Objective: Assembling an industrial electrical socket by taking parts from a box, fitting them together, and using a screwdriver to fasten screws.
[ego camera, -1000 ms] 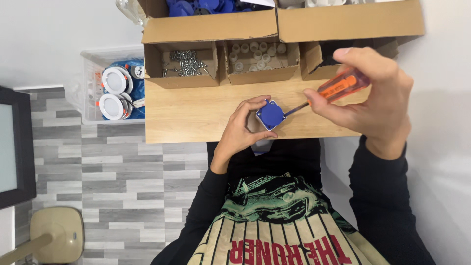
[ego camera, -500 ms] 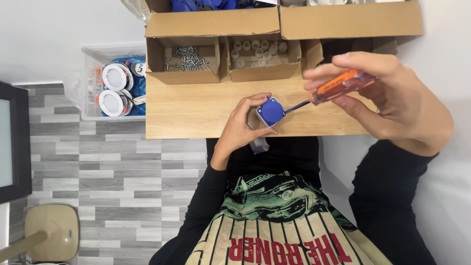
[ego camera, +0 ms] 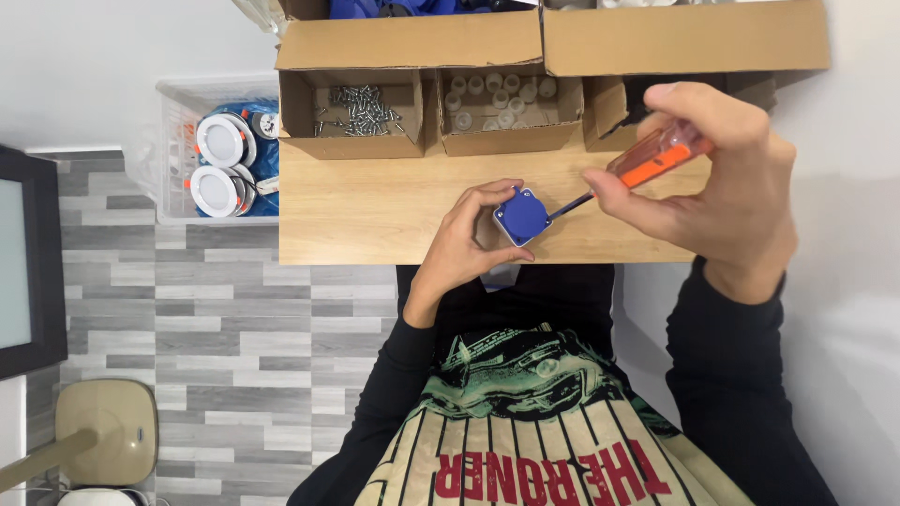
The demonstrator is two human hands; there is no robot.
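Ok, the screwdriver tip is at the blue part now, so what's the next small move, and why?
Probably keep the blue square part pinched steady in the left hand and turn the orange-handled screwdriver with the right hand. The tip already meets the part's right edge, and the part is held above the wooden table, so any slack in the grip could let it twist.

The left hand [ego camera: 464, 245] is curled, thumb and fingertips pinched close — wrist bent, black sleeve running down to the body; the right hand [ego camera: 717, 192] is raised higher, fingers wrapped in a grip, forearm angled outward.
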